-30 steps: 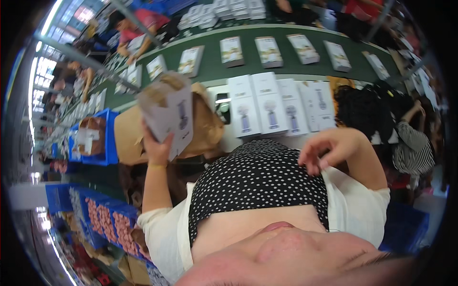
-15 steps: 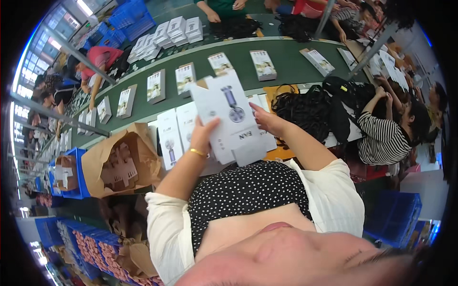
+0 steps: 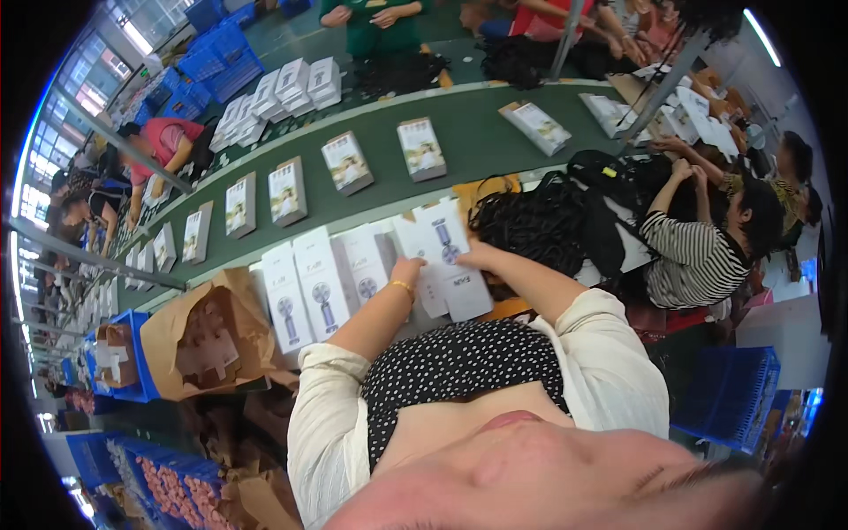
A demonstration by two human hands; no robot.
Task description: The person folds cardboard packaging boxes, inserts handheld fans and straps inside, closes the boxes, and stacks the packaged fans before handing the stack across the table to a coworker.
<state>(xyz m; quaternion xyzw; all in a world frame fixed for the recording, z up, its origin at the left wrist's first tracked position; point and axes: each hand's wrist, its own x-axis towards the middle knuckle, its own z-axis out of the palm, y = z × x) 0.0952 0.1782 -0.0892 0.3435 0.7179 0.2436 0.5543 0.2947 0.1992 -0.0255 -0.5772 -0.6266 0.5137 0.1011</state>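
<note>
Between my hands is a white fan box [image 3: 431, 240] with a purple handheld fan printed on it. A flap sticks out at its end nearest me. My left hand [image 3: 409, 276] grips its left side, and my right hand [image 3: 478, 255] closes on its right edge. The box lies low at the work surface, close to my chest. Left of it, more white fan boxes [image 3: 320, 281] lie side by side, their fan pictures facing up. A heap of black straps [image 3: 521, 221] lies just beyond my right hand.
Several boxes [image 3: 285, 192] stand spaced along the green conveyor belt [image 3: 380, 199] ahead. An open brown paper bag [image 3: 163, 349] with cartons inside is at my left. A co-worker in a striped top [image 3: 698, 256] sits at right. Stacked blue crates [image 3: 221, 57] stand far left.
The box in my hands has come down from a raised, tilted position to the surface beside the other boxes. My hands have lowered with it, still holding it. The view has shifted slightly.
</note>
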